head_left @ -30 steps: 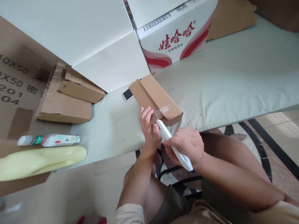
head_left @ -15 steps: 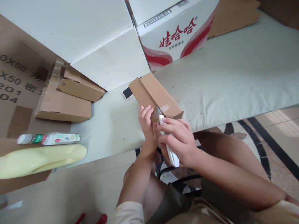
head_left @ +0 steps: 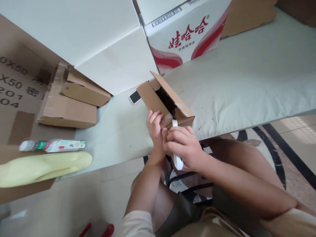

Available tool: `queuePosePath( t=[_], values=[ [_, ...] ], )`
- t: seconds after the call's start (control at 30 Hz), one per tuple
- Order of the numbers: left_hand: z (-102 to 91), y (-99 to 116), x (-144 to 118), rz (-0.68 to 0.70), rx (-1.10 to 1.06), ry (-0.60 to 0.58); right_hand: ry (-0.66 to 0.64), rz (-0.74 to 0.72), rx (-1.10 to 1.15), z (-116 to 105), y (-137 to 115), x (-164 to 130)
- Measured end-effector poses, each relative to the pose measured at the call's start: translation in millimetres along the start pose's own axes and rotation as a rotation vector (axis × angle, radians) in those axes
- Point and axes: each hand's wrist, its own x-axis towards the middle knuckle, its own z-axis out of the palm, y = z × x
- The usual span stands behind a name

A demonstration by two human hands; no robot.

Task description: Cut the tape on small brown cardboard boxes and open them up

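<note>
A small brown cardboard box (head_left: 152,100) lies on the pale green cloth. Its right flap (head_left: 172,93) stands raised, showing a dark inside whose contents I cannot make out. My left hand (head_left: 155,127) is closed on the box's near left edge, fingers bent over the left flap. In my right hand (head_left: 185,144), beside it at the near end, is a white utility knife (head_left: 178,162) with the fingers wrapped round the handle. No blade can be made out now; the knife's upper end is next to the opening.
A phone-like dark-screened device (head_left: 135,97) lies behind the box. White cartons (head_left: 187,42) line the back. Brown boxes (head_left: 71,112), a plastic bottle (head_left: 64,145) and a pale yellow object (head_left: 46,167) are at the left. The cloth-covered table's (head_left: 247,75) front edge runs above my knees.
The box's right flap has swung up, opening a dark gap along the seam. My right hand and the knife have shifted slightly; the blade seen earlier no longer shows. My left hand stays put.
</note>
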Motion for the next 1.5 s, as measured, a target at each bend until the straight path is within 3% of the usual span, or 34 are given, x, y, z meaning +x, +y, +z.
queuePosePath(
  t=[0.07, 0.2, 0.27, 0.37, 0.47, 0.57, 0.7, 0.8, 0.87, 1.03, 1.17, 1.27, 1.37, 1.5],
  values=[
    [-0.9, 0.4, 0.7, -0.009, -0.023, 0.007, 0.033, 0.0, 0.053, 0.9, 0.7, 0.7],
    [-2.5, -5.1, 1.2, 0.015, -0.064, 0.041, 0.136, -0.249, 0.258, -10.2, -11.1, 1.6],
    [-4.4, -11.1, 0.8, 0.007, -0.094, 0.06, 0.198, -0.289, 0.236, -20.7, -17.2, 2.3],
    [-10.1, -22.7, -0.6, -0.023, -0.161, 0.093, 0.383, -0.159, 0.019, -31.2, -9.2, 3.3],
    [-16.5, -36.4, -2.2, -0.068, -0.255, 0.157, 0.469, 0.024, -0.184, -25.5, 25.3, 1.1],
    [-20.5, -50.6, -2.2, -0.186, -0.352, 0.257, 0.245, 0.251, -0.32, -11.0, 70.3, -7.4],
    [-26.0, -66.9, 4.0, -0.56, -0.546, 0.421, -0.17, 0.533, -0.489, -1.9, 104.5, -21.7],
    [-35.2, -74.9, 12.0, -0.917, -0.751, 0.459, -0.361, 0.653, -0.535, -4.0, 102.8, -25.0],
    [-42.3, -77.1, 16.3, -1.064, -0.855, 0.411, -0.457, 0.727, -0.537, -5.2, 95.7, -23.7],
    [-49.2, -76.2, 19.2, -1.055, -0.962, 0.333, -0.574, 0.706, -0.49, 0.8, 84.3, -21.9],
    [-46.5, -76.8, 19.0, -1.069, -0.89, 0.354, -0.508, 0.593, -0.372, 8.3, 86.4, -26.6],
    [-45.9, -77.2, 20.0, -1.143, -0.906, 0.353, -0.372, 0.519, -0.19, 10.4, 90.6, -30.3],
    [-44.0, -76.9, 19.2, -1.201, -0.818, 0.273, -0.197, 0.458, -0.049, 9.5, 94.5, -31.6],
    [-37.3, -75.9, 13.7, -1.074, -0.598, 0.237, -0.042, 0.397, -0.013, 7.9, 96.0, -28.8]
  ],
)
